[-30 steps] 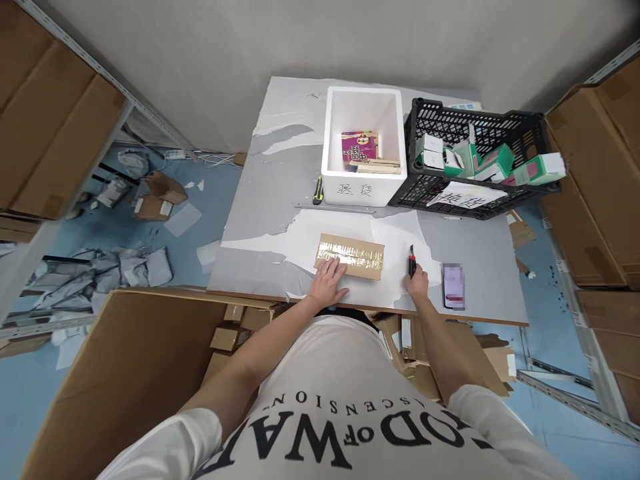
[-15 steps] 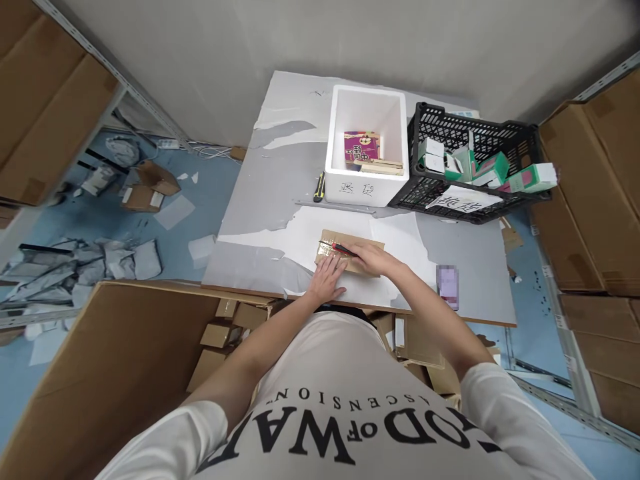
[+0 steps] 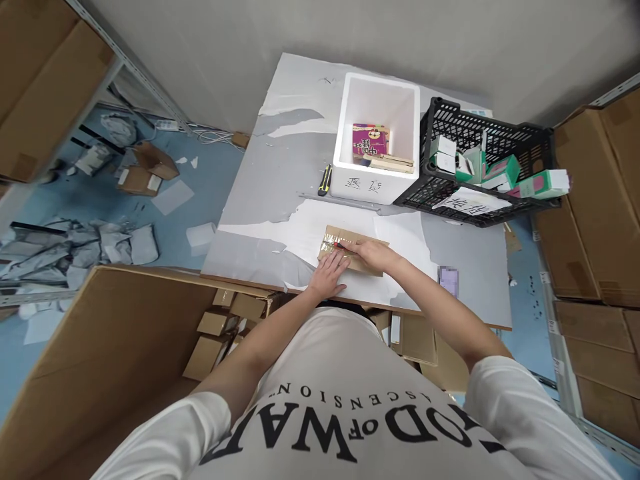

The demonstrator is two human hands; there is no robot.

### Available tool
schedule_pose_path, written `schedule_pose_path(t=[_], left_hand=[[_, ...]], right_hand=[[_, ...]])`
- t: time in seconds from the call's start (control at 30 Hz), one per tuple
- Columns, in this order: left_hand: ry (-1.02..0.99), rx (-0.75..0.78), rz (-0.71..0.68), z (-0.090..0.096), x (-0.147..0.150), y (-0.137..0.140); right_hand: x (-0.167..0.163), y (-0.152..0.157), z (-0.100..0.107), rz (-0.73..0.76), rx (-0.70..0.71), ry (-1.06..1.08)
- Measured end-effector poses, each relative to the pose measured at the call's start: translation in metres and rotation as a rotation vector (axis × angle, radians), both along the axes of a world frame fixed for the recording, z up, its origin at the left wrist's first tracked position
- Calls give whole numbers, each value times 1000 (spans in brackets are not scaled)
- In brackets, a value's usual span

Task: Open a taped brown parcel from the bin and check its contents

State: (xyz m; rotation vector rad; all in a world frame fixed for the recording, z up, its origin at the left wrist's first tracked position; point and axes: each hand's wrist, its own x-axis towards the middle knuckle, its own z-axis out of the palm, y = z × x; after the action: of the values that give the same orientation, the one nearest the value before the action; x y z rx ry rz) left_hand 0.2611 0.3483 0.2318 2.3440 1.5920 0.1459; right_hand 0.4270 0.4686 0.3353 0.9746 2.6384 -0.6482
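Note:
A small brown cardboard box (image 3: 370, 262) with shiny clear tape over its left part lies on the white paper near the table's front edge. Stretched fingers of my left hand (image 3: 330, 273) rest on the box's near left corner. My right hand (image 3: 367, 252) is closed around a slim red and black box cutter (image 3: 338, 245) over the taped top. Only its red front part shows; the fingers cover the rest, and the blade is too small to make out. Behind the box lies a yellow and black utility knife (image 3: 325, 180), untouched.
A white foam box (image 3: 373, 185) with books stands at the back, beside a black crate (image 3: 440, 117) of green and white cartons. A phone (image 3: 449, 280) lies at the table's right. Below the front edge, a large carton (image 3: 125, 320) adjoins several small boxes (image 3: 213, 322).
My right hand has drawn the box cutter slightly right over the tape, and less of the tool shows. My left hand stays on the box. The camera view has shifted a little.

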Motion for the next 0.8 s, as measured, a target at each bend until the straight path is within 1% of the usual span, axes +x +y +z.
schedule_pose_path(t=[0.13, 0.3, 0.4, 0.5, 0.6, 0.67, 0.73, 0.8], left_hand=[[-3, -14, -17, 2, -2, 1], [4, -21, -21, 3, -3, 3], [13, -23, -28, 3, -2, 3], [24, -28, -10, 3, -1, 3], [21, -30, -5, 4, 0, 3], [19, -32, -9, 6, 0, 4], [23, -33, -8, 6, 0, 4], [29, -35, -10, 7, 0, 4]], right_hand=[[7, 1, 4, -4, 4, -107], [27, 1, 11, 19, 37, -242], [49, 0, 17, -4, 38, -319], [83, -3, 23, -58, 20, -380], [117, -9, 23, -112, -11, -348], [134, -14, 20, -163, -24, -306], [144, -19, 16, -205, -31, -265], [148, -22, 12, -211, -31, -256]])
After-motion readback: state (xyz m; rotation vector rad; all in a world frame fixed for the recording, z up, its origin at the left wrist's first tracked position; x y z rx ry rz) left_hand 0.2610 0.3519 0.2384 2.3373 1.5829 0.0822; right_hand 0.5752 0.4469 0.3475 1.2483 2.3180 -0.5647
